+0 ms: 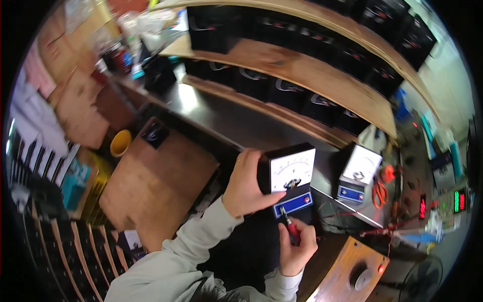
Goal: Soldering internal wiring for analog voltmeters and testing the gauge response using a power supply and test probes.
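My left hand point(246, 185) grips a black analog voltmeter point(293, 168) by its left side, thumb across the front. The meter is tilted, its white dial facing up toward me, with a blue terminal strip point(296, 203) below the dial. My right hand point(298, 247) is closed around a red-handled probe point(293, 231). The probe's tip meets the left part of the blue strip; exactly what it touches is too small to tell. A second, similar meter point(362, 163) stands on the bench to the right.
Orange-handled scissors point(380, 194) lie beside the second meter. A wooden box with a knob point(360, 278) and red light stands at lower right. Instruments with lit displays point(458, 200) are far right. Shelves point(271, 58) of black meters run behind. A yellow cup point(121, 143) is left.
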A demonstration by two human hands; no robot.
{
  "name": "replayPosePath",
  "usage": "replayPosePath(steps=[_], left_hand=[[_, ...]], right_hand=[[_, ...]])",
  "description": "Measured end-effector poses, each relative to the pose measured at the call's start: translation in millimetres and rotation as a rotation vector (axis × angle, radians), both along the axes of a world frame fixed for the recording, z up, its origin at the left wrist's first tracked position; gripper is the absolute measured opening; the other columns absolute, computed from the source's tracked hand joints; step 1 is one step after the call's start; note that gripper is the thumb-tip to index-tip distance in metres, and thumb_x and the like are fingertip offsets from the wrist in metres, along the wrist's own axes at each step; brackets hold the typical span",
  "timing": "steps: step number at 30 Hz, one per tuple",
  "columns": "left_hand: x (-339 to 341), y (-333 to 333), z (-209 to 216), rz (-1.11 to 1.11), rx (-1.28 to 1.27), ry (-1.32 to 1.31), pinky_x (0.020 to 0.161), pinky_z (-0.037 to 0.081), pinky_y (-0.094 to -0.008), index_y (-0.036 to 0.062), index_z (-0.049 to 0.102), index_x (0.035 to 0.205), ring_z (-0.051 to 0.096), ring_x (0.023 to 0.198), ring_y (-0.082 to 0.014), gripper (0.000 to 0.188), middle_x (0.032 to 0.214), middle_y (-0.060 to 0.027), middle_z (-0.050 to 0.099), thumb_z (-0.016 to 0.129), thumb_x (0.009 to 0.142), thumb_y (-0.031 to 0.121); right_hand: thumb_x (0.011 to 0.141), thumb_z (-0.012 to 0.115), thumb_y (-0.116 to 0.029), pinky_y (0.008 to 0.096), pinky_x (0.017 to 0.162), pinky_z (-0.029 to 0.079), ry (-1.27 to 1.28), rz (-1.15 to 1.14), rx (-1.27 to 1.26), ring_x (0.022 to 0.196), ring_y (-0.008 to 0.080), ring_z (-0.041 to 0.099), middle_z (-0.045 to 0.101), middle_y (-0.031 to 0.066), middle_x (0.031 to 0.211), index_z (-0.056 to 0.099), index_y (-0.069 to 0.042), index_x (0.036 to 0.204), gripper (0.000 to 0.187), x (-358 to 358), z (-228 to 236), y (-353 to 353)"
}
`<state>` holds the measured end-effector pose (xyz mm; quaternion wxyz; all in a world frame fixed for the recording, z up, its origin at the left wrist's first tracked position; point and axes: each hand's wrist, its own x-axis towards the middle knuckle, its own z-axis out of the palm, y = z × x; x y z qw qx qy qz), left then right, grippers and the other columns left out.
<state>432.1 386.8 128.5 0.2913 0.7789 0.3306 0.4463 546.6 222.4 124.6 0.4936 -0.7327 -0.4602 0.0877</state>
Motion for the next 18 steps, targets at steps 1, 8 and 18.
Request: replayPosePath(steps=[1, 8, 18], left_hand=[[-20.8, -8.8, -10.5, 0.088, -0.002, -0.017, 0.092, 0.048, -0.0383, -0.0008, 0.049, 0.128, 0.056, 0.108, -0.0305, 0.082, 0.116, -0.0156, 0.053, 0.091, 0.061, 0.023], [-222.0, -48.1, 57.4, 0.69, 0.325, 0.66, 0.101, 0.046, -0.0429, 0.0038, 0.054, 0.129, 0.05, 0.126, -0.0381, 0.076, 0.137, -0.0212, 0.048, 0.083, 0.059, -0.002], [-419.8, -92.2, -39.9, 0.386, 0.199, 1.271, 0.112, 0.042, -0.0447, 0.0019, 0.061, 0.12, 0.061, 0.117, -0.03, 0.036, 0.108, -0.0164, 0.065, 0.053, 0.085, 0.005]], right_hand=[[0.07, 0.084, 0.002, 0.0318, 0.063, 0.048, 0.047, 0.026, 0.004, 0.068, 0.0237, 0.06, 0.069, 0.0105, 0.081, 0.072, -0.001, 0.09, 0.023, -11.2, -2.1, 2.2], [0.075, 0.082, 0.001, 0.0327, 0.062, 0.048, 0.121, 0.404, -0.136, 0.068, 0.0231, 0.061, 0.068, 0.0137, 0.085, 0.072, 0.001, 0.096, 0.024, -21.6, -43.8, -13.0], [0.09, 0.076, -0.006, 0.0197, 0.063, 0.044, -0.05, 0.192, -0.091, 0.07, 0.0062, 0.053, 0.067, 0.0013, 0.082, 0.07, 0.001, 0.101, 0.014, 18.3, -81.7, -19.2]])
